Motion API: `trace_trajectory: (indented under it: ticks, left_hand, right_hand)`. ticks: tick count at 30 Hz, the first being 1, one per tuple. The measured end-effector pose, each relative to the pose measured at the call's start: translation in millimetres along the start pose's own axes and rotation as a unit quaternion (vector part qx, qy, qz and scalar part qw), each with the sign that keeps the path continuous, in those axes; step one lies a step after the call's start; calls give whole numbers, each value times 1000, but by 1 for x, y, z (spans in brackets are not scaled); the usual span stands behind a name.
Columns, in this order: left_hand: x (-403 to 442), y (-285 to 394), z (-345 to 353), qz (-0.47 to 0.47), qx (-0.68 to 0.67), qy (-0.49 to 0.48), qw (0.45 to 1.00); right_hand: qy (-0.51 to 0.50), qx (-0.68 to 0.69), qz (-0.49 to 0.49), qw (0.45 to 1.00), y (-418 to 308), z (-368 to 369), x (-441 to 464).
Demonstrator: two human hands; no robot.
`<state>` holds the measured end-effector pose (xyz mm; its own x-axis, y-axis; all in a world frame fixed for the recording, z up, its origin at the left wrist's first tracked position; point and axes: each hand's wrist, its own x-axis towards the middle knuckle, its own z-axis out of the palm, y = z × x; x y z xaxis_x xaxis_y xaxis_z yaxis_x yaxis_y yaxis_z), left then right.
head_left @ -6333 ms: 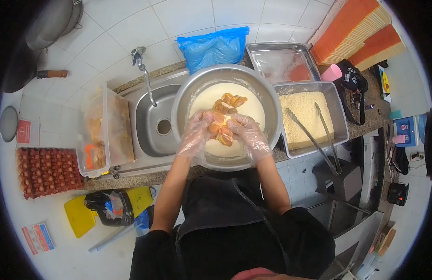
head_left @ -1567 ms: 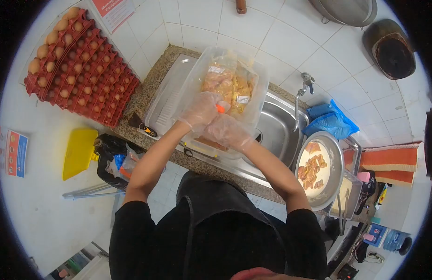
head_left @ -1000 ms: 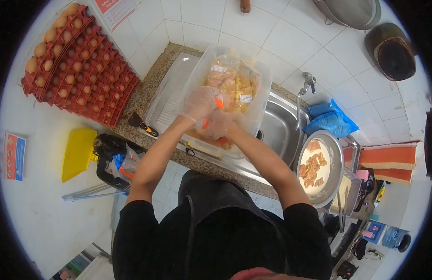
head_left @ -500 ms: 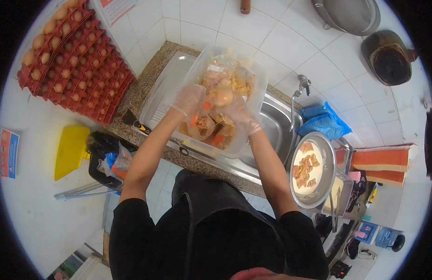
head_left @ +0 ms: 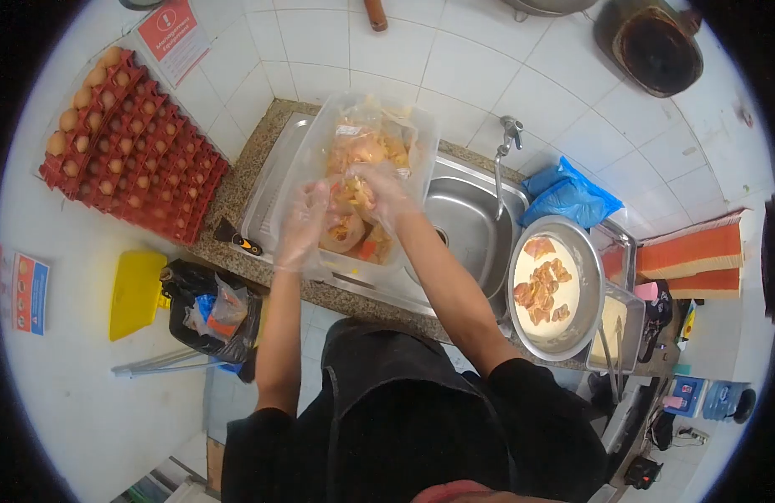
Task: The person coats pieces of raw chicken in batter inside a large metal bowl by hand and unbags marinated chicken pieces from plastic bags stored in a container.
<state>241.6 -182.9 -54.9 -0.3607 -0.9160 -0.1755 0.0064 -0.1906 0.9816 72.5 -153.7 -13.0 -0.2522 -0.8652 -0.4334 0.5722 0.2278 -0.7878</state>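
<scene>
My left hand (head_left: 304,214), in a clear plastic glove, is over the left side of a translucent plastic tub (head_left: 421,134). Its fingers are curled in, and what they hold is blurred. My right hand (head_left: 383,189), gloved likewise, closes around a raw chicken piece (head_left: 358,194) above the middle of the tub. Just below the hands lies a clear plastic bag (head_left: 344,233) with orange-brown meat in it. Farther back in the tub sits a bag of marinated chicken (head_left: 354,147) with a white label.
The tub rests on a steel sink's drainboard (head_left: 266,197), left of the basin (head_left: 467,226) and tap (head_left: 509,138). A metal bowl (head_left: 594,310) holds cream-coloured batter and meat pieces. Blue bags (head_left: 572,193) sit behind it. Egg trays (head_left: 144,159) and a bin (head_left: 186,327) are left.
My view has shifted, so the tub appears farther left. My hands have come closer together, and the right hand has moved over the tub's middle with the chicken piece.
</scene>
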Motion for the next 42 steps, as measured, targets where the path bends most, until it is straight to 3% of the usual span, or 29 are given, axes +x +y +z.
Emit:
trace_trajectory:
  ticks: [3,6,7,9,11,12,14,15,18,19,22,23,25,27,30,34,37,39,42]
  left_hand:
    - [-29,8,22,-23,13,1,1000]
    - [-31,-5,54,134,133,38,981]
    - [-39,3,75,175,145,14,974]
    - [-59,27,122,260,162,-35,951]
    - [-89,49,185,250,170,-162,939]
    - [-102,52,214,245,173,-225,927]
    - [-100,33,271,362,226,-322,845]
    - [-101,20,297,418,248,-366,793]
    - [-123,-15,365,490,285,-367,737]
    - [-127,-26,381,482,270,-383,741]
    - [-128,-51,416,419,209,-475,745]
    - [-133,-55,424,336,216,-496,771]
    - [-146,-63,441,186,191,-518,812]
    - [-158,-69,456,83,93,-509,852]
    - [-165,-88,471,-30,-4,-433,901]
    - [-169,-95,487,-186,-107,-393,894]
    - [-163,-101,492,-250,-126,-384,880]
    - [-163,-105,497,-230,-112,-368,894]
    - [-149,-110,493,-210,-110,-347,907]
  right_hand:
    - [-67,-54,34,996,-11,-34,-17]
    - [-121,-49,-34,991,-14,-94,-42]
    - [-77,-36,-35,996,-26,-108,-74]
    - [-124,-102,-61,985,-53,-155,-117]
    - [-167,-174,-60,969,-63,-220,-145]
    - [-114,-285,-44,951,-75,-240,-166]
    - [-6,-487,3,873,-100,-273,-212]
    - [-49,-545,-34,836,-93,-315,-210]
    - [26,-545,-36,837,-102,-342,-277]
    - [23,-536,-5,844,-86,-369,-271]
    - [0,-354,-80,932,-48,-437,-284]
    - [-11,-271,-95,958,-29,-460,-282]
    - [-3,-348,-73,935,-38,-465,-300]
    - [12,-386,-72,920,-47,-467,-318]
    - [-13,-266,-91,960,-43,-480,-327]
    - [36,-125,-109,985,-23,-493,-328]
    - [89,-57,-90,990,-10,-498,-328]
    - [144,-37,-85,985,2,-498,-329]
    - [122,-38,-108,986,4,-502,-329]
